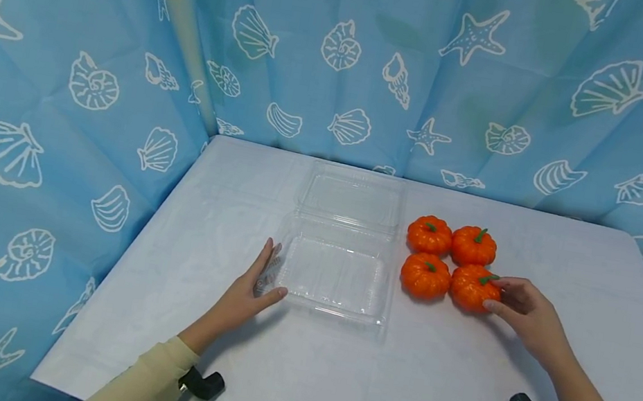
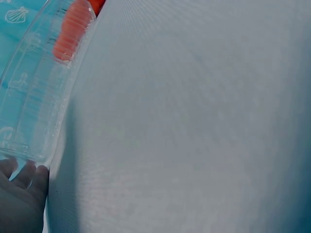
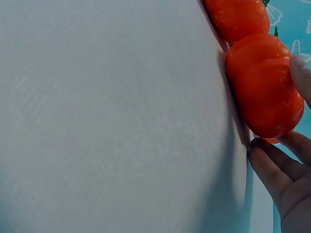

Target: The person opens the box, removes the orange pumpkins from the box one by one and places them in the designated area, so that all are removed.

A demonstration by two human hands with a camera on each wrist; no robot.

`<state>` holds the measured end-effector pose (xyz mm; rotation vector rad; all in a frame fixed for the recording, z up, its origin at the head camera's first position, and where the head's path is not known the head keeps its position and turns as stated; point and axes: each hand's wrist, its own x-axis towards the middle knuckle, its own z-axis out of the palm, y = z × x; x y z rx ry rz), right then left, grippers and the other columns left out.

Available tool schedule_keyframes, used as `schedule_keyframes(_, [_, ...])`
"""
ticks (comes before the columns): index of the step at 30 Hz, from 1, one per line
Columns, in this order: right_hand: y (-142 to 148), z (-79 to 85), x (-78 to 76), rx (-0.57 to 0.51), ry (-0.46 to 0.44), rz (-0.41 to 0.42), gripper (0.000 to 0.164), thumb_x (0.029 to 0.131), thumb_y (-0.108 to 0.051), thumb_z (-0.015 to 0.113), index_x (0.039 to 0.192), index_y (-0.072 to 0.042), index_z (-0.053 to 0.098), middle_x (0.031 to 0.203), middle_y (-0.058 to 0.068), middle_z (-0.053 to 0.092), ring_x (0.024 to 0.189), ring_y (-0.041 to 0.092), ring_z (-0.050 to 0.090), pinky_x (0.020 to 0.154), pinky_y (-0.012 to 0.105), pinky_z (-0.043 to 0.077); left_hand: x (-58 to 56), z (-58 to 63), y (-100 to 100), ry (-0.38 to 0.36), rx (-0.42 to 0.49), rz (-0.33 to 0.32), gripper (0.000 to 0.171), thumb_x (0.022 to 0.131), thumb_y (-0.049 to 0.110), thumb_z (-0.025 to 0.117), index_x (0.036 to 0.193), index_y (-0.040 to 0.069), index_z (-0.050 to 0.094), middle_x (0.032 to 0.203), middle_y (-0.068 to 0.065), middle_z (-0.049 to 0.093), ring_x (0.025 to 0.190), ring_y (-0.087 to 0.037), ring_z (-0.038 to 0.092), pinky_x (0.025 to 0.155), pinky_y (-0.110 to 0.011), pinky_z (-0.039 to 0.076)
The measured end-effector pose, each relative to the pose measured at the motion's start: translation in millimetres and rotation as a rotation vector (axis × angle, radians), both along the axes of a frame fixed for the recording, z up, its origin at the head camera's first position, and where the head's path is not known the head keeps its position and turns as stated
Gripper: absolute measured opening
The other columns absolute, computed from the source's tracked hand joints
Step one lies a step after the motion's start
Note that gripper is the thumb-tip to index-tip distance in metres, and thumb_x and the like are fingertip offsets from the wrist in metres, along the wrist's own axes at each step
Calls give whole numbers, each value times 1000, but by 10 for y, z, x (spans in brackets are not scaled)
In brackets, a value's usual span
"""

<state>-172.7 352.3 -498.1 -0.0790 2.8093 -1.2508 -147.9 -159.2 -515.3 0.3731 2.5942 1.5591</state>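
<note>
On the white table stands a clear plastic clamshell box (image 1: 335, 274), its lid (image 1: 353, 198) folded back away from me. My left hand (image 1: 243, 297) is at the box's left side, fingers extended along that wall and thumb by the front corner. In the left wrist view, the fingertips (image 2: 38, 171) meet the box's end. To the right, my right hand (image 1: 530, 318) holds the near-right orange toy pumpkin (image 1: 469, 290) by its right side. The right wrist view shows the thumb (image 3: 302, 77) against this pumpkin, other fingers around its far side and below.
Three more orange pumpkins with green stems sit close by: a near-left one (image 1: 424, 277), a far-left one (image 1: 428, 235) and a far-right one (image 1: 474, 246). A blue shell-patterned curtain (image 1: 339, 91) hangs behind the table and along its left side.
</note>
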Motion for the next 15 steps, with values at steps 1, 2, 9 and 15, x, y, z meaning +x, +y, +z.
schedule_keyframes(1, [2, -2, 2, -4, 0, 0, 56, 97, -41, 69, 135, -6, 51, 141, 27, 54, 127, 48, 52, 83, 5, 46, 1, 4, 0, 0, 3, -1, 96, 98, 29, 69, 165, 15, 2, 168, -1, 21, 155, -27, 16, 122, -57, 17])
schedule_keyframes(2, [3, -3, 4, -10, -1, 1, 57, 96, -41, 70, 136, -6, 49, 142, 27, 53, 128, 49, 52, 83, 6, 47, 2, 8, -1, 0, 4, -3, 96, 98, 28, 69, 165, 15, 2, 168, -1, 20, 155, -27, 16, 122, -57, 17])
schedule_keyframes(9, [32, 16, 10, -65, -5, 17, 63, 98, -36, 69, 142, -2, 39, 148, 30, 46, 130, 53, 48, 81, 5, 47, 8, 47, 8, -13, 4, 9, 97, 98, 24, 69, 165, 14, 0, 168, -3, 22, 155, -27, 17, 123, -56, 16])
schedule_keyframes(15, [98, 96, 24, 35, -9, 29, 61, 105, -41, 55, 147, 0, 37, 149, 30, 44, 131, 53, 45, 98, 51, 53, -9, 62, -31, 26, 80, 13, 81, 103, 17, 59, 165, 11, 8, 167, -11, 26, 152, -33, 25, 120, -59, 24])
